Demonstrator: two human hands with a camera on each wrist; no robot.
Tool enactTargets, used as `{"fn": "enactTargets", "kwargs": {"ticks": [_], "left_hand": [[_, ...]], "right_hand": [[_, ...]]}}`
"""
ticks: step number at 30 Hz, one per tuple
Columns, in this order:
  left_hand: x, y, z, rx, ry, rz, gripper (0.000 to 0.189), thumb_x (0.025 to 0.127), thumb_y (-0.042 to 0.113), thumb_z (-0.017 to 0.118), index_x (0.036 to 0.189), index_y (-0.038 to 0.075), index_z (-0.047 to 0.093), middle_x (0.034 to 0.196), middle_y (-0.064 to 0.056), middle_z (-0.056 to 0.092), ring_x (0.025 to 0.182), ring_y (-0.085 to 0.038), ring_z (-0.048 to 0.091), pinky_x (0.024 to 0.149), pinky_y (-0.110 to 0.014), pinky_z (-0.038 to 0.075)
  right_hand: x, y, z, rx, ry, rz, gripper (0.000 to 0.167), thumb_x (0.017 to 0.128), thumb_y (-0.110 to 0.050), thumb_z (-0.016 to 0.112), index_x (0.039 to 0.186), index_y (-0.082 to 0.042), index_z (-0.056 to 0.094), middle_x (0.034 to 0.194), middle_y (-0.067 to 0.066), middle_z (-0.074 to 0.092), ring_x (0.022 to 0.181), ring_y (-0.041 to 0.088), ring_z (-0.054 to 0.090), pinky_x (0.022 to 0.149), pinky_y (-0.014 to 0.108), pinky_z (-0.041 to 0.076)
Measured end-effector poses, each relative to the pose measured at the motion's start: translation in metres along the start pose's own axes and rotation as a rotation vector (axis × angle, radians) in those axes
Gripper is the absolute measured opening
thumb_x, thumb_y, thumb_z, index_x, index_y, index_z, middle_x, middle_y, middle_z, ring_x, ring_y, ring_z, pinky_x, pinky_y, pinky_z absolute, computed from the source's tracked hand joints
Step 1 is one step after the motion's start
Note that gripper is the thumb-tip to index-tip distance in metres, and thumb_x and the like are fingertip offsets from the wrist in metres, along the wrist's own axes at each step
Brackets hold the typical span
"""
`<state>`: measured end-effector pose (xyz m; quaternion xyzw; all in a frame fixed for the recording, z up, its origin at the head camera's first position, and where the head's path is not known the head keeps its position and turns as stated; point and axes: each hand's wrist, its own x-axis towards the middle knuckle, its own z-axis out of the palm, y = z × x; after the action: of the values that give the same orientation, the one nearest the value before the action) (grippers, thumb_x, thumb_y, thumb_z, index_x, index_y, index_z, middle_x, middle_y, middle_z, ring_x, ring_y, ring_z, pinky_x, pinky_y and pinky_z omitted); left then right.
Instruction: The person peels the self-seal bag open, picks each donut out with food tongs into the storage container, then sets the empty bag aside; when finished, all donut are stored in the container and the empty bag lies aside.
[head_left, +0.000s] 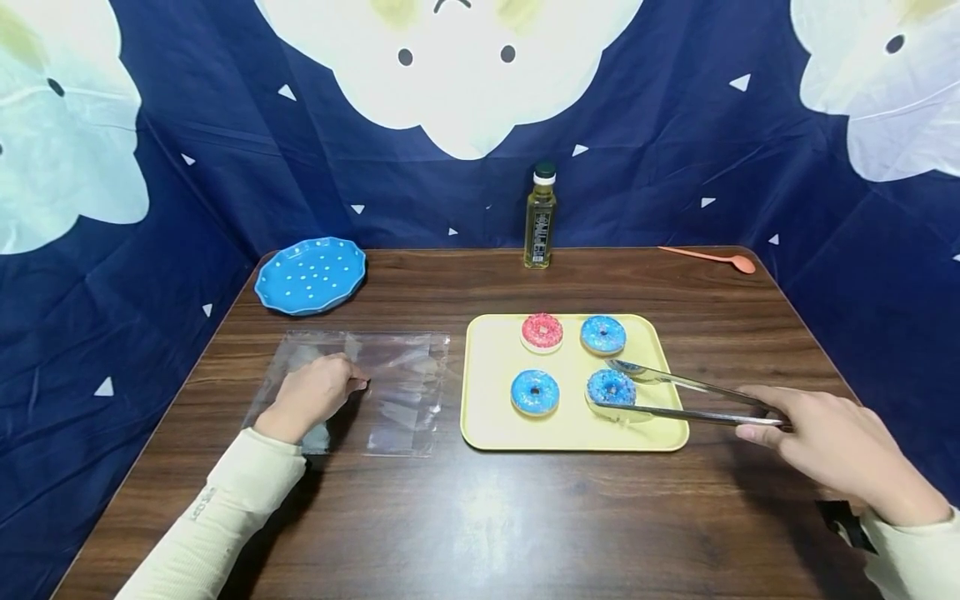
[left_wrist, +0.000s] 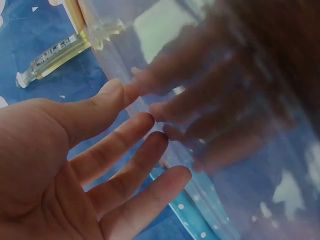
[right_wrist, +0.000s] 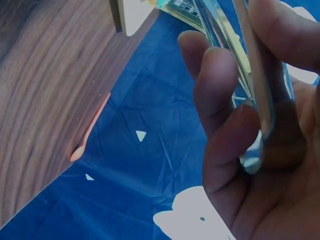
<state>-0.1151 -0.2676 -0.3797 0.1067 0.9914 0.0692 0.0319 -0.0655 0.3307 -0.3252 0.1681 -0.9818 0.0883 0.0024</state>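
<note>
My right hand point(head_left: 840, 442) grips metal tongs point(head_left: 697, 413) near their joined end; in the right wrist view, fingers curl round their metal arms point(right_wrist: 257, 75). The spread tips of the tongs reach either side of the front right blue doughnut point(head_left: 611, 388) on the yellow tray point(head_left: 487, 437). Two more blue doughnuts point(head_left: 535, 392) and a pink one point(head_left: 542, 332) lie there too. My left hand point(head_left: 318, 392) rests over a clear plastic bag point(head_left: 405, 408) lying on the table. In the left wrist view its fingertips point(left_wrist: 177, 175) touch the shiny film point(left_wrist: 240, 165).
A blue dotted plate point(head_left: 311, 275) stands at the back left of the wooden table point(head_left: 480, 517). At the back edge are an oil bottle point(head_left: 540, 218) and, to the right, an orange spoon point(head_left: 738, 263). Blue cloth point(head_left: 420, 183) hangs behind.
</note>
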Motion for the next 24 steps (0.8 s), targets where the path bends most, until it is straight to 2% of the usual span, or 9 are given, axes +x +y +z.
{"fn": "enactTargets", "kwargs": {"ticks": [5, 8, 12, 15, 18, 21, 24], "left_hand": [[0.001, 0.000, 0.002, -0.014, -0.006, -0.009, 0.011, 0.095, 0.015, 0.071, 0.100, 0.017, 0.081, 0.096, -0.007, 0.070, 0.084, -0.031, 0.068, 0.064, -0.055, 0.054], [0.002, 0.000, 0.003, -0.008, 0.002, 0.001, 0.010, 0.095, 0.015, 0.071, 0.098, 0.016, 0.081, 0.094, -0.008, 0.069, 0.086, -0.034, 0.068, 0.063, -0.056, 0.053], [0.003, 0.000, 0.003, -0.007, 0.009, -0.002, 0.010, 0.094, 0.016, 0.072, 0.099, 0.017, 0.081, 0.097, -0.011, 0.070, 0.090, -0.038, 0.068, 0.065, -0.058, 0.053], [0.002, 0.001, 0.003, 0.008, 0.029, -0.020, 0.013, 0.095, 0.019, 0.071, 0.103, 0.019, 0.081, 0.102, -0.014, 0.071, 0.089, -0.038, 0.069, 0.059, -0.058, 0.052], [0.002, 0.001, 0.002, 0.031, 0.068, -0.039, 0.015, 0.095, 0.023, 0.071, 0.107, 0.021, 0.081, 0.107, -0.014, 0.072, 0.085, -0.038, 0.069, 0.052, -0.056, 0.049], [0.003, 0.001, 0.002, 0.040, 0.099, -0.039, 0.015, 0.095, 0.025, 0.071, 0.106, 0.023, 0.081, 0.103, -0.012, 0.072, 0.081, -0.039, 0.069, 0.049, -0.055, 0.047], [0.004, 0.001, 0.001, 0.033, 0.109, -0.037, 0.015, 0.096, 0.026, 0.070, 0.105, 0.021, 0.081, 0.099, -0.008, 0.071, 0.082, -0.040, 0.069, 0.052, -0.057, 0.049]], "right_hand": [[-0.003, 0.002, -0.004, 0.018, 0.016, 0.018, 0.050, 0.086, -0.043, 0.078, 0.126, -0.015, 0.067, 0.084, -0.002, 0.070, 0.075, 0.026, 0.066, 0.048, 0.047, 0.043], [-0.004, 0.004, -0.006, 0.026, 0.019, 0.029, 0.052, 0.087, -0.043, 0.078, 0.127, -0.013, 0.067, 0.087, 0.001, 0.072, 0.077, 0.028, 0.067, 0.049, 0.051, 0.044], [-0.007, 0.007, -0.006, 0.030, 0.017, 0.042, 0.052, 0.086, -0.043, 0.078, 0.127, -0.013, 0.067, 0.083, -0.001, 0.070, 0.074, 0.026, 0.065, 0.049, 0.050, 0.044], [-0.007, 0.009, -0.006, 0.044, 0.036, 0.049, 0.050, 0.087, -0.041, 0.079, 0.127, -0.013, 0.066, 0.081, -0.003, 0.068, 0.072, 0.022, 0.062, 0.050, 0.048, 0.043], [-0.003, 0.010, -0.005, 0.094, 0.065, 0.072, 0.050, 0.089, -0.037, 0.077, 0.128, -0.008, 0.064, 0.086, 0.004, 0.069, 0.077, 0.030, 0.064, 0.056, 0.053, 0.045], [0.000, 0.009, -0.001, 0.157, 0.097, 0.101, 0.049, 0.093, -0.034, 0.073, 0.129, -0.002, 0.061, 0.099, 0.016, 0.071, 0.090, 0.043, 0.065, 0.066, 0.061, 0.045], [0.005, 0.009, 0.004, 0.186, 0.128, 0.116, 0.041, 0.096, -0.030, 0.070, 0.124, -0.001, 0.062, 0.096, 0.018, 0.070, 0.088, 0.043, 0.065, 0.067, 0.060, 0.044]]}}
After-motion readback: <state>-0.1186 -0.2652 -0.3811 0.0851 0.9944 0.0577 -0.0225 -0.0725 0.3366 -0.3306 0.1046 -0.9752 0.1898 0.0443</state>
